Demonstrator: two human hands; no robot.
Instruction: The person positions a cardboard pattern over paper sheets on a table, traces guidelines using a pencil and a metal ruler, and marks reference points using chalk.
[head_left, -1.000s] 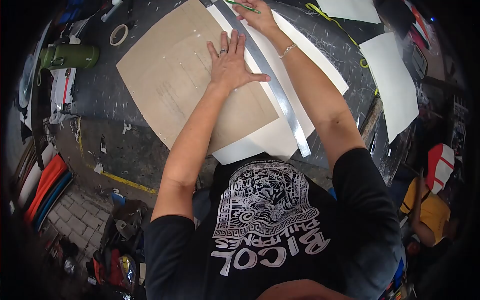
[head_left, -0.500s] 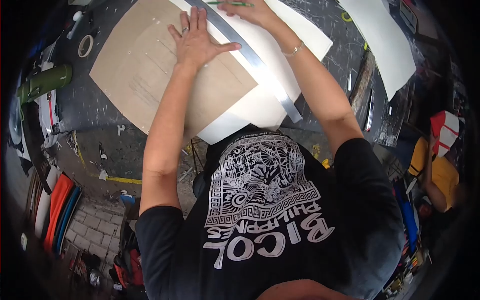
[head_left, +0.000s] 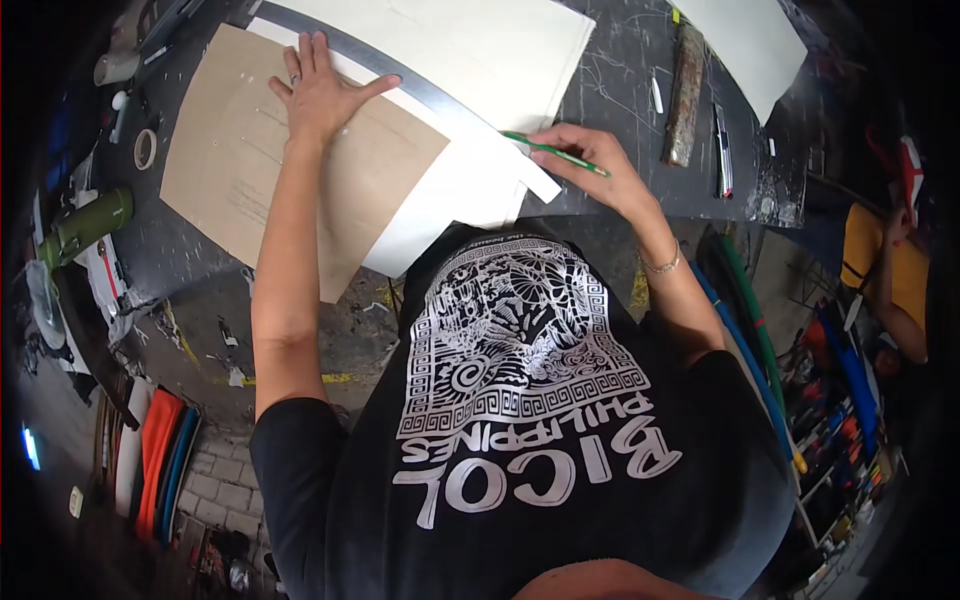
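Observation:
My left hand (head_left: 325, 98) lies flat with its fingers spread. It presses on a brown board (head_left: 240, 150) marked with faint lines, and its fingertips and thumb reach the long metal ruler (head_left: 425, 92). The ruler runs diagonally over large white sheets (head_left: 490, 50) and ends near the table's front edge. Close to that near end, my right hand (head_left: 600, 165) grips a green pencil (head_left: 588, 168) between thumb and fingers. The pencil's front end is at the ruler's edge; whether it touches the sheet I cannot tell.
On the dark table (head_left: 620, 100) lie a rough wooden stick (head_left: 685, 95), a cutter knife (head_left: 723, 150) and another white sheet (head_left: 750, 45). A tape roll (head_left: 145, 149) and a green bottle (head_left: 85, 228) are at left. At far right is another person in a yellow top (head_left: 895, 260).
My right hand has moved with the pencil from the ruler's far part to its near end. My left hand stays spread on the brown board, while the view has shifted.

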